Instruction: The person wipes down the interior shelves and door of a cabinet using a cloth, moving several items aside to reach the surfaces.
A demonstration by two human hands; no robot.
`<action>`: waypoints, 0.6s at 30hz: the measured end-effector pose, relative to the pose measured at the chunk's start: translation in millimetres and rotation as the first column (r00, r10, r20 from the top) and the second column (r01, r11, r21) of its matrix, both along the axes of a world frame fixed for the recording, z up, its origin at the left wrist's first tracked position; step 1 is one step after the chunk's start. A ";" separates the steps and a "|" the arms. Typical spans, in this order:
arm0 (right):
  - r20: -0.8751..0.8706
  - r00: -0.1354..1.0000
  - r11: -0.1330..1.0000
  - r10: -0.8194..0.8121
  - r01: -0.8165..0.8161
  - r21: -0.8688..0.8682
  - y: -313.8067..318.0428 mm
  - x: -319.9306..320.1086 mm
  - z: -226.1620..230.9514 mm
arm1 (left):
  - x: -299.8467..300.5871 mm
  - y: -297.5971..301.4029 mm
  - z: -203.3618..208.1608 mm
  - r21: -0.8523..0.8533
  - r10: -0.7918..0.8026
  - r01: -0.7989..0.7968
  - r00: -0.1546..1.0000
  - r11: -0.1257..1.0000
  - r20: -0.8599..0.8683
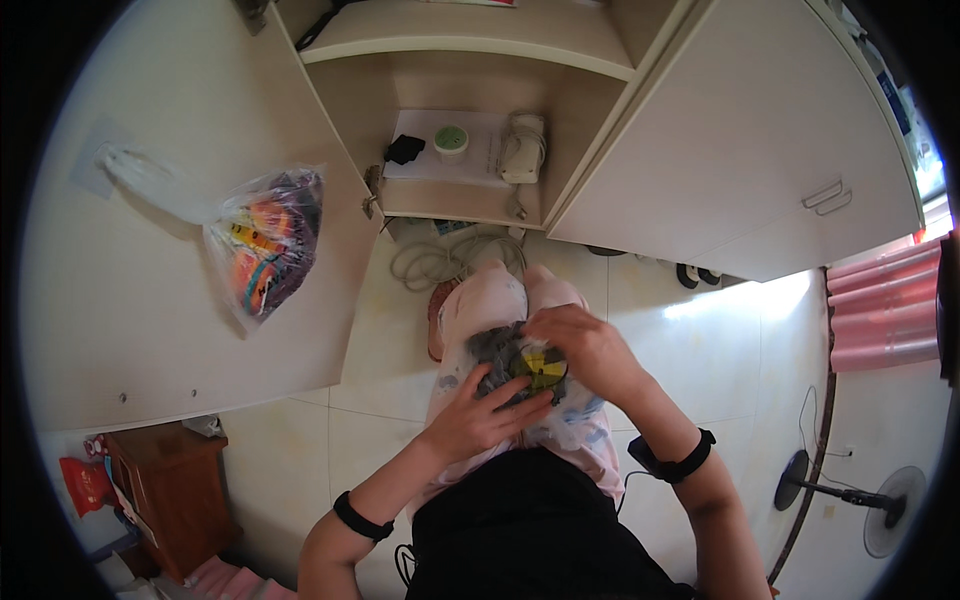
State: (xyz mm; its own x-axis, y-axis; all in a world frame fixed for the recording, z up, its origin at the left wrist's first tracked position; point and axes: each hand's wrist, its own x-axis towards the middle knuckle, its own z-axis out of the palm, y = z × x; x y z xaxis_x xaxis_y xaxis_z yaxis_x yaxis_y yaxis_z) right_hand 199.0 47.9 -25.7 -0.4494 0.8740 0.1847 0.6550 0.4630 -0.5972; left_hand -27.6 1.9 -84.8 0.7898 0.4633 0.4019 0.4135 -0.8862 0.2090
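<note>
One dark bundle (500,350) is held on the lap (482,305) at frame centre, its lower edge grasped by the left hand (490,412); at its upper edge the right hand (585,345) is curled, its grip unclear. Open floor (690,370) is left at centre right; one tub (451,143) and one corded device (522,155) are set behind the shelf edge (450,210), upper centre.

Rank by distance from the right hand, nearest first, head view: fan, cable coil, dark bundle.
From the right hand:
1. Bundle: over the lap, at its fingertips.
2. Cable coil: on the floor past the knees, ahead and left.
3. Fan: far right, by the wall.
</note>
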 end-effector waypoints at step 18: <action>-0.491 0.871 0.991 -0.027 -0.042 -0.129 -76.1 -27.1 3.2 | 5.1 -27.6 28.9 -0.880 0.614 -0.302 0.789 0.367 -0.015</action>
State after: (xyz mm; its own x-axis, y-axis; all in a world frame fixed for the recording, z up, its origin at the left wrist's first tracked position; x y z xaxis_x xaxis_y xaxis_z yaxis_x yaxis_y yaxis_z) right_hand 171.9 -28.1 -22.5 -0.3374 0.9028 0.2668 0.2581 0.3612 -0.8960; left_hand -22.5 -25.7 -56.0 0.2690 0.9357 -0.2282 0.4820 0.0744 0.8730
